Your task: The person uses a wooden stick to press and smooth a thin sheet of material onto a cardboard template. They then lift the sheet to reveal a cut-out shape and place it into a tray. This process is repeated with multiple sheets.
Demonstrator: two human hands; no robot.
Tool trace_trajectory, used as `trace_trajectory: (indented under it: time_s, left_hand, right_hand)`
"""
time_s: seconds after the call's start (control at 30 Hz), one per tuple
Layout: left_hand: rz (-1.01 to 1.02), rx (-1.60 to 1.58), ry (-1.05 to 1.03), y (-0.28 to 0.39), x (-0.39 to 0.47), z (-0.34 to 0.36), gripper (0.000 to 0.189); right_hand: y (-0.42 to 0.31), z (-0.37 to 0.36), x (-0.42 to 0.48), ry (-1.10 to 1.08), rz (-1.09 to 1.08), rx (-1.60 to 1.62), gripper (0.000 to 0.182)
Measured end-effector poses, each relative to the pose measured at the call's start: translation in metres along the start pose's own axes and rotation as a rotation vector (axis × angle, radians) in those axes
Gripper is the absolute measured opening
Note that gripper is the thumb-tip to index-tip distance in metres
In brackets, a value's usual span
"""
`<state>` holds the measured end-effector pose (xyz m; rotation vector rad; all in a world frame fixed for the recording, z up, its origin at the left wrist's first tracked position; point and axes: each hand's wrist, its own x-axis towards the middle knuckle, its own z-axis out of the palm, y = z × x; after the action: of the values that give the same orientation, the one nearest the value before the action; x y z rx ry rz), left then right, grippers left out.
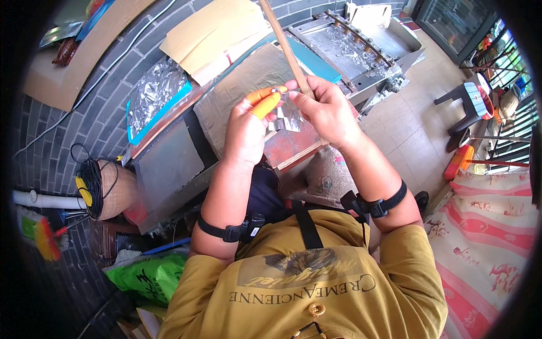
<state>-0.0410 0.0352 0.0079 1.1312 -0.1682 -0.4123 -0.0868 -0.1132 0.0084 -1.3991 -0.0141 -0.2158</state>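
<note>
Yellow finger cots cover the thumb and index finger of my left hand, which pinch a small shiny piece of metal foil. Close beside it, my right hand grips a flat wooden stick that slants up and away. My right thumb and fingertip are at the foil piece too; whether they pinch it is hard to tell. Crinkled silvery foil strips show just below my hands, partly hidden by the fingers. Under them are a reddish worn board and a grey-beige sheet stack.
A blue tray of crumpled foil stands at the left, near brown paper sheets. A metal frame machine littered with foil scraps stands beyond the right hand. At the right are a stool and a patterned cloth.
</note>
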Motion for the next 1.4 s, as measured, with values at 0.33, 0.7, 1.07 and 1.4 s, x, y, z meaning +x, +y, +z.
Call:
trace_trajectory:
  time_s: [0.33,0.7,1.07,1.4]
  left_hand:
    - [-0.041,0.029,0.011,-0.003,0.002,-0.011,0.026]
    - [-0.006,0.047,0.072,-0.003,0.001,-0.008,0.034]
    - [0.184,0.212,0.161,-0.002,-0.003,-0.007,0.057]
    - [0.383,0.465,0.084,-0.013,0.0,-0.013,0.058]
  right_hand:
    - [0.007,0.0,0.003,0.043,-0.084,-0.164,0.008]
    - [0.01,0.002,-0.001,0.01,-0.044,-0.296,0.018]
    - [0.006,0.02,-0.01,0.104,-0.249,-0.624,0.028]
    - [0.015,0.025,-0.006,0.166,-0.247,-0.602,0.015]
